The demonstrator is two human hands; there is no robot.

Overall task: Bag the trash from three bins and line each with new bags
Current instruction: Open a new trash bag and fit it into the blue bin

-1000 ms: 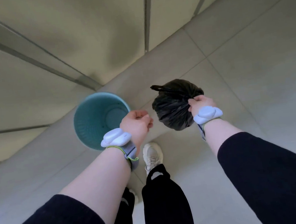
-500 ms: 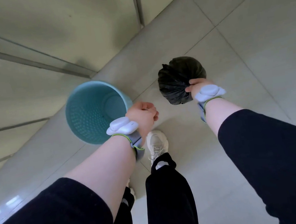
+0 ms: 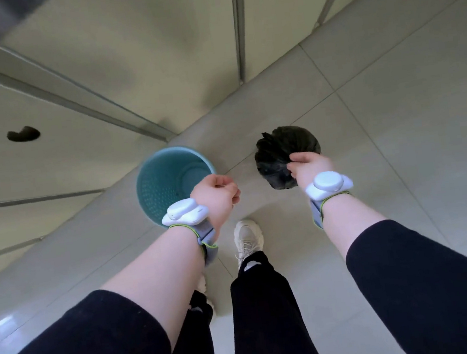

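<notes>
Black trash bag (image 3: 284,143) hangs above the floor, just right of the bare teal bin (image 3: 167,182), right hand (image 3: 309,166) bunching its gathered top. Looks soft, light, slick film, so best held at the neck. Left hand (image 3: 213,192) curled, holding nothing visible.

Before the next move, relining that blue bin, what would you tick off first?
1. Black trash bag out of the blue bin: ok.
2. Right hand has a firm grip on the bag: ok.
3. Bin standing upright on the floor: ok.
4. Bin free of leftover trash: ok, as far as the inside shows.
5. New liner ready in the curled left hand: cannot tell.
</notes>
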